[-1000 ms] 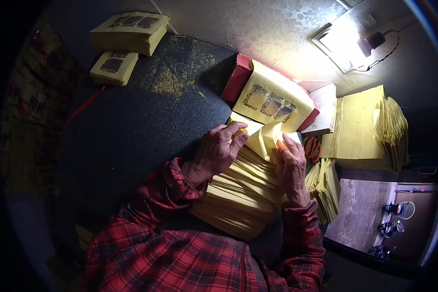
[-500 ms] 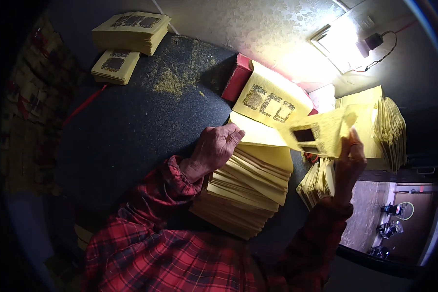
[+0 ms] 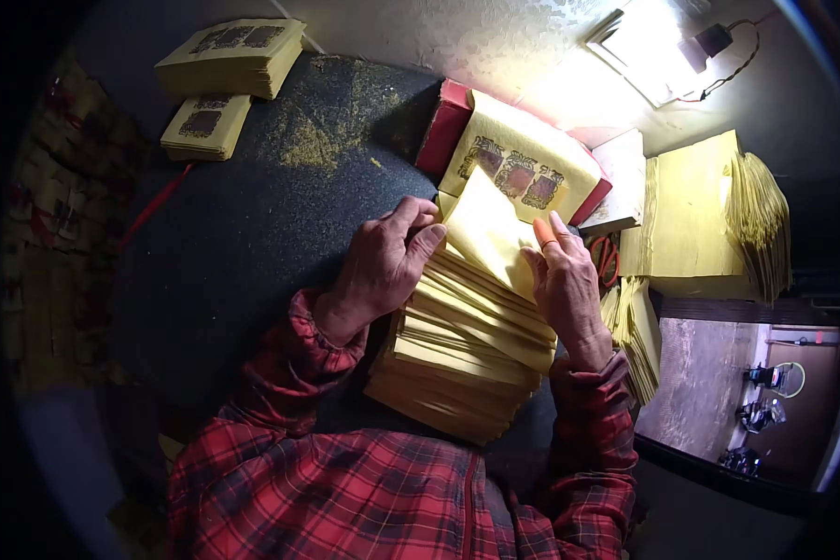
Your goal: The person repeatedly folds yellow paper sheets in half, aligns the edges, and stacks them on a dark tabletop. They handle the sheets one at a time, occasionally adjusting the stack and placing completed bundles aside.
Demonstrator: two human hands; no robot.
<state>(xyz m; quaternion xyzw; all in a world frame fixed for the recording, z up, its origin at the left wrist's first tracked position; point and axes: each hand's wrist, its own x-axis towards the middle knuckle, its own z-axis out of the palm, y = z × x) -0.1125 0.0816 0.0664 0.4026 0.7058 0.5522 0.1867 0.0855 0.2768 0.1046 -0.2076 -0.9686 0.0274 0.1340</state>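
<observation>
A yellow paper sheet (image 3: 485,233), brightly lit, is bent over on itself with one corner pointing up. My left hand (image 3: 383,266) has its thumb and forefinger closed at the sheet's left edge. At the right edge, the thumb and fingers of my right hand (image 3: 569,289) pinch the same sheet; an orange cover sits on one finger. Beneath both hands lies a thick stack of folded yellow papers (image 3: 462,359), fanned toward me. Just beyond, a yellow sheet with dark printed frames (image 3: 513,177) leans against a red box (image 3: 441,131).
Two printed yellow paper stacks (image 3: 229,70) stand at the far left of the dark table (image 3: 252,243). To the right are red-handled scissors (image 3: 606,261), a white block (image 3: 616,177) and large yellow paper bundles (image 3: 691,215). A bright lamp (image 3: 644,56) shines at the back; a screen (image 3: 709,392) stands right.
My right hand has come left and down from the right side, bringing the raised printed sheet to the stack. My left hand has shifted slightly left, and its fingers have turned upward.
</observation>
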